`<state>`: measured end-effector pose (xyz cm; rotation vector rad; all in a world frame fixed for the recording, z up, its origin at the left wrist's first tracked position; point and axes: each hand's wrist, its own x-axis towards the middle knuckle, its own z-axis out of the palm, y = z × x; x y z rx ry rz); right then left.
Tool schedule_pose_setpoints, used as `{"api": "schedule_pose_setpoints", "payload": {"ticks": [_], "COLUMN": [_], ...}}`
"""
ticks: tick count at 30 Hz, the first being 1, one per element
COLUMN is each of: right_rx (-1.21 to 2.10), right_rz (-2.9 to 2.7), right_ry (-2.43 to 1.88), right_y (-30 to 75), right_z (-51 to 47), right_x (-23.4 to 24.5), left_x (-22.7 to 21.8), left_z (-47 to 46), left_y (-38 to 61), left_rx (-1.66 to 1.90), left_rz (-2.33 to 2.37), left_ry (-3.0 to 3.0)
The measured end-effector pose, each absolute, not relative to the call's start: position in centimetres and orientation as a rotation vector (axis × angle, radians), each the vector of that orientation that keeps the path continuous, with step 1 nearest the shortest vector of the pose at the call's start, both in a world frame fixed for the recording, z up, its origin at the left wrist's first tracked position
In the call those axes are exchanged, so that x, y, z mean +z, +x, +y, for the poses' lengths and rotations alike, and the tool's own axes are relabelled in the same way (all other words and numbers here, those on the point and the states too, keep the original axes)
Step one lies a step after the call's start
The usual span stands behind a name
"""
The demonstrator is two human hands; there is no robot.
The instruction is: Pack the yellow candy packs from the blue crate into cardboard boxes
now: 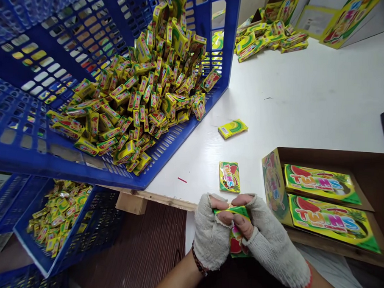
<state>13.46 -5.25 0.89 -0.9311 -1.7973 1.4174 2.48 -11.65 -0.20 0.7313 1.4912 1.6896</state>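
Both my hands wear grey-white fingerless gloves and meet at the table's front edge. Between them is a small yellow-green Twins gum pack [237, 244], partly hidden by the fingers. My left hand [210, 234] is closed on its left side, and my right hand [259, 236] grips it from the right. Just beyond the hands lies a Twins pack [230, 176], face up on the white table. Farther off rests another yellow pack [233, 129], its barcode end toward the left.
A tilted blue crate [192, 137] spills many small packs [143, 91] at left. An open carton [273, 181] with Twins boxes [322, 183] stands at right. More loose packs [269, 39] lie at the back. Below left is another blue crate [70, 228] of packs.
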Motion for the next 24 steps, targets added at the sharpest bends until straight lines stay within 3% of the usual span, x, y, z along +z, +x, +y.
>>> {"api": "schedule_pose_setpoints", "payload": {"ticks": [9,17,24], "right_rx": [1.242,1.307,1.799], "right_rz": [-1.799,-2.001,-2.019], "right_ry": [-0.995,-1.135,-1.133], "right_y": [13.2,13.0,14.3], "right_z": [-5.3,-5.0,-6.5], "right_x": [0.0,1.0,0.3], "left_x": [-0.1,-0.3,-0.5], "left_z": [-12.0,-12.0,-12.7], "left_y": [1.9,1.7,-0.2], "left_rx": [1.513,1.378,1.186], "left_rz": [1.621,1.816,1.911], "left_ry": [0.815,0.931,0.939]}}
